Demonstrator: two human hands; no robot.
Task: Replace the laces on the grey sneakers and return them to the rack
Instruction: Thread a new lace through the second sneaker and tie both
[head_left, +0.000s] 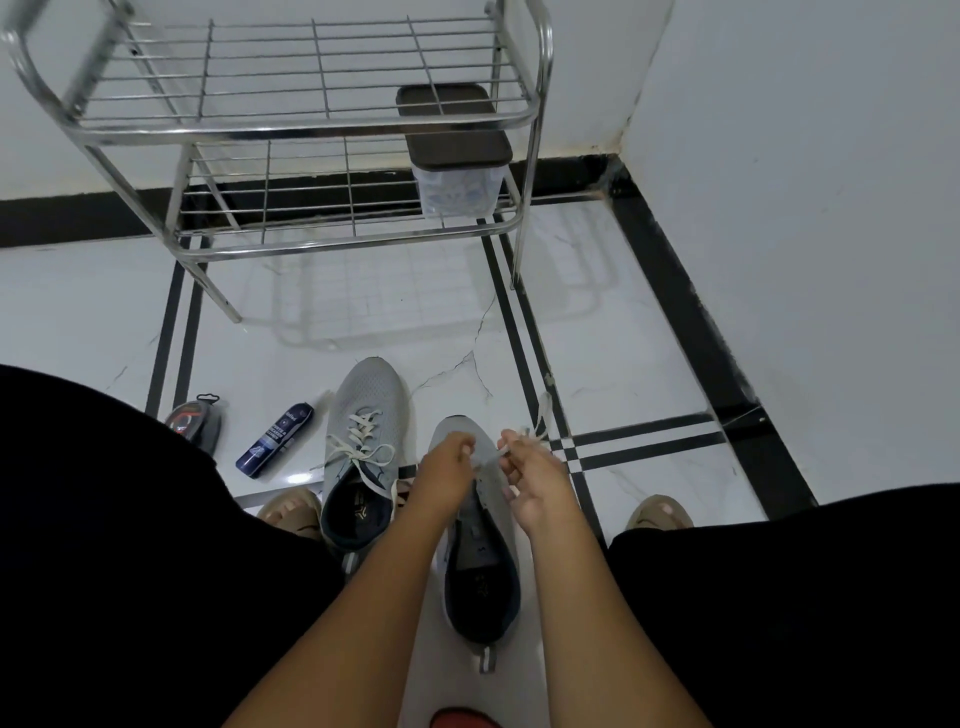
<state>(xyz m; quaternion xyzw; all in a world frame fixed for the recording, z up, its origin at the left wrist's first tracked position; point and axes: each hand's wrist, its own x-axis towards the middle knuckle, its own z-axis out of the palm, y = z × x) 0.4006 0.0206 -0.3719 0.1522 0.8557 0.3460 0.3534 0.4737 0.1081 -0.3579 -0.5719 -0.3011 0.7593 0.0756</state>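
Note:
Two grey sneakers stand on the white floor between my knees. The left sneaker (363, 415) is laced with a pale lace tied loosely. The right sneaker (480, 551) lies under my hands, its eyelets mostly bare. My left hand (447, 470) pinches something small over its front; the lace end there is hidden by my fingers. My right hand (530, 480) pinches a pale lace (540, 415) that trails off to the upper right across the floor. The metal shoe rack (291, 124) stands ahead against the wall, its wire shelves holding no shoes.
A clear plastic box with a dark lid (457, 156) sits on the rack's lower shelf at the right. A dark blue spray can (275, 439) and a grey shoe brush (200, 421) lie on the floor at left. A wall rises close on the right.

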